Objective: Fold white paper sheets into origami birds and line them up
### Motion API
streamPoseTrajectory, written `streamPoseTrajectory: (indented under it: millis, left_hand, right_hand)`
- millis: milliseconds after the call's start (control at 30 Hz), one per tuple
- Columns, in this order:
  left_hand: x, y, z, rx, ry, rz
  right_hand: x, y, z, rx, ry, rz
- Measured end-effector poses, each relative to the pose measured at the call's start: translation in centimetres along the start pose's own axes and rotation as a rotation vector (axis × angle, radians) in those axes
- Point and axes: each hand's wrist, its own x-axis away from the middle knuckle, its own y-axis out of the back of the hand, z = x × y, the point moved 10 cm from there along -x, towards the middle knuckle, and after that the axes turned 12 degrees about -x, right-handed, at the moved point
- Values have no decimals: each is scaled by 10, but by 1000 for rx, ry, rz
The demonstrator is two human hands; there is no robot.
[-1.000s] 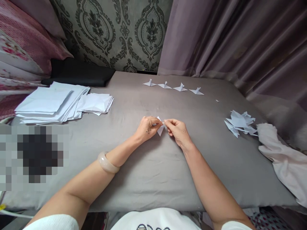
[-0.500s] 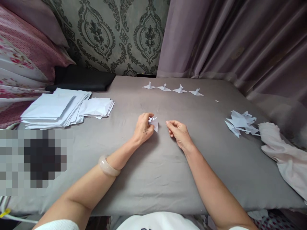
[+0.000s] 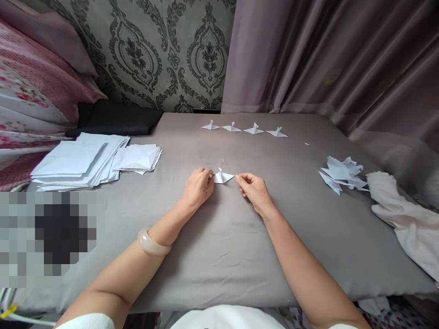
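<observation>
A white folded paper crane (image 3: 222, 177) is stretched between my two hands over the middle of the grey cloth, its wings spread sideways and its small peak pointing up. My left hand (image 3: 199, 186) pinches the left wing, which its fingers partly cover. At the right wing's tip, my right hand (image 3: 253, 188) closes thumb and forefinger on the paper. Beyond them, several like paper cranes (image 3: 254, 129) stand in a row with wings spread.
A stack of white paper sheets (image 3: 68, 160) lies at the left, beside smaller folded squares (image 3: 139, 157). Several folded cranes (image 3: 345, 173) are heaped at the right, near a pale cloth (image 3: 408, 219). A black folded item (image 3: 120, 118) sits at the back left; a paper scrap (image 3: 307, 144) lies at the right.
The crane's wings have come apart and now spread between both hands. My left hand has shifted slightly left, and my right hand now meets the right wing tip.
</observation>
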Motion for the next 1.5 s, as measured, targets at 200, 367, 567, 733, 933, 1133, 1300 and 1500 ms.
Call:
streamPoseTrajectory:
  millis: [200, 367, 567, 733, 933, 1133, 1300, 1500]
  left_hand:
    - [14, -13, -4, 335, 235, 205]
    - [10, -9, -12, 405, 157, 133]
    - [-1, -8, -19, 449, -42, 44]
    - [0, -6, -23, 352, -54, 48]
    - [1, -5, -26, 286, -46, 39]
    - [2, -3, -32, 266, -102, 23]
    - [2, -5, -33, 252, -151, 0]
    - [2, -4, -38, 211, -200, -17]
  right_hand:
    - [0, 0, 19, 296, 312, 3]
    - [7, -15, 25, 519, 475, 88]
    - [6, -25, 23, 688, 523, 142]
    - [6, -29, 23, 677, 531, 196]
    - [11, -23, 27, 571, 499, 127]
    - [13, -26, 27, 547, 505, 137]
    - [13, -27, 25, 570, 504, 144]
    - [12, -29, 28, 613, 437, 109]
